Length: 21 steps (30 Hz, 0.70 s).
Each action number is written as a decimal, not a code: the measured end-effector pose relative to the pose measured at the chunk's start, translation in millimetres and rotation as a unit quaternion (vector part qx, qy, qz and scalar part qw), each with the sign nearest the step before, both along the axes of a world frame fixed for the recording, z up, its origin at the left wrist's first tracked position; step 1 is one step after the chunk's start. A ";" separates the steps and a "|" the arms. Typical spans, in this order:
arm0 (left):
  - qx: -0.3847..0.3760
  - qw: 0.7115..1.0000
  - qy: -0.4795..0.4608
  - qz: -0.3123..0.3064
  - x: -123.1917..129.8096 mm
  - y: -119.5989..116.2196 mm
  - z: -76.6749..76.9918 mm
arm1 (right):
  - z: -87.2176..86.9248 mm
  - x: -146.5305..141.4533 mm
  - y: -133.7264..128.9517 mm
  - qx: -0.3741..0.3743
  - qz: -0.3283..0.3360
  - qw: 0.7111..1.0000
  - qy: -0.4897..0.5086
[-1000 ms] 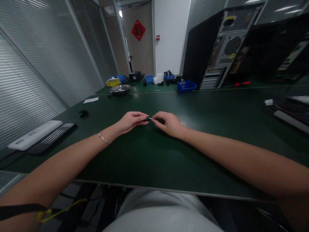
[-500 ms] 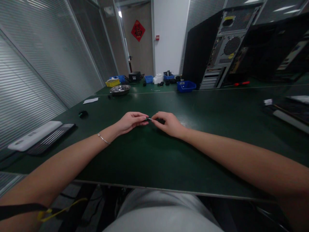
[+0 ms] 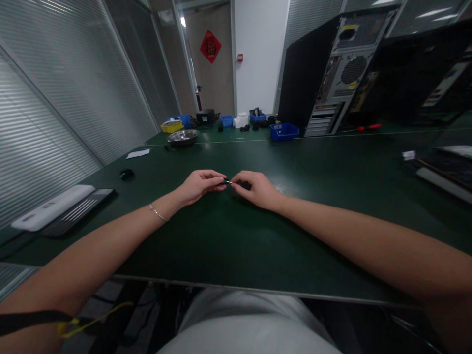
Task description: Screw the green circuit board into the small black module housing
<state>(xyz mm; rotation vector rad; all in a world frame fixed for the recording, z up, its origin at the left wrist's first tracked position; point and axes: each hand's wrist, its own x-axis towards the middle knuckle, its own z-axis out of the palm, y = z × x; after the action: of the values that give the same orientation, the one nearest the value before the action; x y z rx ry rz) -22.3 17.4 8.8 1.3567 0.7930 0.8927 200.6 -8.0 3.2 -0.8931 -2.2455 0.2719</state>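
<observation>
Over the middle of the green table (image 3: 236, 236), my left hand (image 3: 202, 187) and my right hand (image 3: 258, 189) meet almost fingertip to fingertip. Between them is a small, thin piece (image 3: 227, 182), dark at its left end and pale, metal-like at its right. My left thumb and fingers pinch the dark end. The right thumb and forefinger close on the pale tip. The piece is too small and too covered by fingers for me to tell its kind. A thin bracelet (image 3: 158, 212) circles my left wrist.
Left of my arm lie a white bar-shaped device (image 3: 53, 206), a dark slotted tray (image 3: 79, 212) and a black mouse-like object (image 3: 126, 174). Further back are a round metal dish (image 3: 183, 137), a yellow bin (image 3: 171, 127), a blue bin (image 3: 284, 132) and a tall computer case (image 3: 309, 73).
</observation>
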 end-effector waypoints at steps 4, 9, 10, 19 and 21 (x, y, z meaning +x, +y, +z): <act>-0.024 1.000 -0.001 -0.017 -1.6 -0.3 1.0 | 0.4 0.5 0.2 -0.001 0.022 1.000 0.008; -0.028 0.999 -0.006 -0.026 -1.2 -2.1 4.3 | 0.5 0.4 0.2 -0.007 0.018 1.000 0.016; -0.021 0.999 -0.007 -0.022 -1.2 -2.1 5.0 | 0.4 0.4 0.5 -0.010 0.010 1.000 0.020; 0.048 0.997 0.065 -0.015 1.0 -2.0 1.4 | 2.0 -1.1 -0.7 -0.012 0.085 0.996 0.003; 0.070 0.994 0.082 -0.024 3.6 -4.5 1.1 | 2.5 -1.3 -1.7 -0.005 0.100 0.995 -0.024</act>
<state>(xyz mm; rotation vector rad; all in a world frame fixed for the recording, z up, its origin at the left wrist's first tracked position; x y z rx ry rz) -18.7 12.9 9.8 1.5812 0.8310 0.8191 199.3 -9.8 5.7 -0.6860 -2.3835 0.3574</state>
